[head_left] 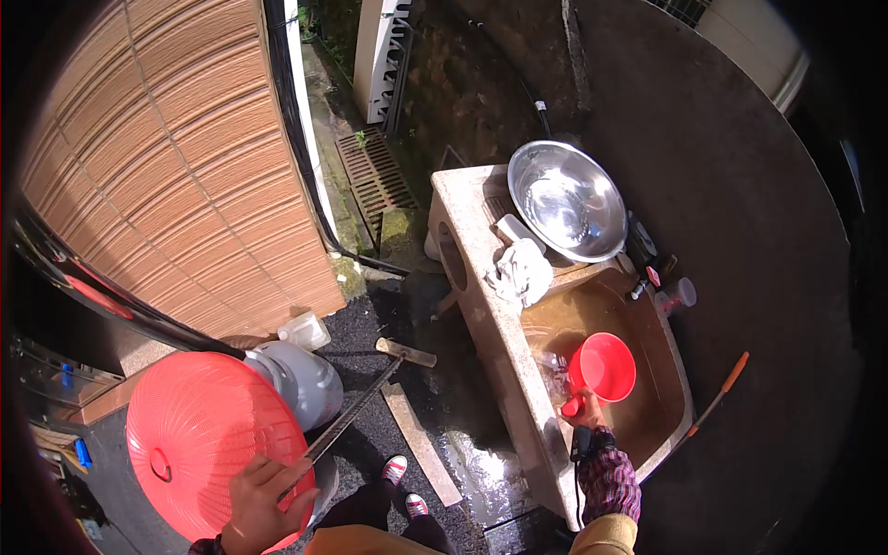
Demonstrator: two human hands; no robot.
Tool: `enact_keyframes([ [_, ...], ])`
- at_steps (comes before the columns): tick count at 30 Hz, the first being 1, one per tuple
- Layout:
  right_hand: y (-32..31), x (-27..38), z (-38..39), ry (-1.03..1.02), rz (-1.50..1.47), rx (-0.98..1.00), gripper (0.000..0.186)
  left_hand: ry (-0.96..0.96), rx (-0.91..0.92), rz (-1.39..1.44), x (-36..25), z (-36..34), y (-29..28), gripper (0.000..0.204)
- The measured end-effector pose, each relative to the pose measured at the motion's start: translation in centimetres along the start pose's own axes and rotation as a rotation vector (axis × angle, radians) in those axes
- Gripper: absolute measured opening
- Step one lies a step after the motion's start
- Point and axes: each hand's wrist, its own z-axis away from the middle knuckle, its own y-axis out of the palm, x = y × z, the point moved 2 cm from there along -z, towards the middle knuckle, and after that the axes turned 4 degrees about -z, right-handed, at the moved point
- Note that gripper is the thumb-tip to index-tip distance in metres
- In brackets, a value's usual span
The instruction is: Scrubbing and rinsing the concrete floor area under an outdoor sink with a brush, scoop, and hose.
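Clerk: Head view, first lot?
Checker: One red dipper (606, 365), round, handled; located inside the outline of the stone sink (467, 199), toward the near end, handle pointing to the left rim. Contact with the water: cannot be told.
Clerk: Held?
Checker: By the right hand (589, 416), fingers wrapped on the handle (purple patterned cuff above it).
Clerk: The left hand (264, 504)?
Checker: Narrow grip, thumb and fingers about one long dark rod (356, 412); its far end meets a short wooden piece (421, 357) on the ground.
Clerk: Remaining sink stock?
Checker: One steel basin (566, 199), shiny, tilted, at the far right corner; one pale cloth (523, 273), crumpled, on the left edge, just beside it.
Clerk: Near the left hand?
Checker: One red domed cover (199, 435), ribbed, with a small loop on top.
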Motion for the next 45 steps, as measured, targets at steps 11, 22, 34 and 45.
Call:
enact_keyframes([
  [11, -1.4, 7.5, 9.1, -0.137, 0.094, -0.265, 0.015, -0.019, 0.059, 0.073, 0.0, -0.7, -0.4, 0.037],
  [22, -1.2, 1.4, 22.3, -0.060, -0.455, 0.108, 0.024, -0.096, -0.061, 0.429, -0.3, -3.8, -0.9, 0.015],
  [34, 0.3, -13.9, 36.2, -0.173, -0.455, 0.459, 0.034, 0.538, -0.791, 0.530, -3.0, -13.5, 1.5, 0.012],
  [45, -13.5, -33.6, 37.0, 0.026, -0.496, 0.183, 0.026, 0.629, -0.639, 0.391, -2.5, -4.6, 3.7, 0.013],
])
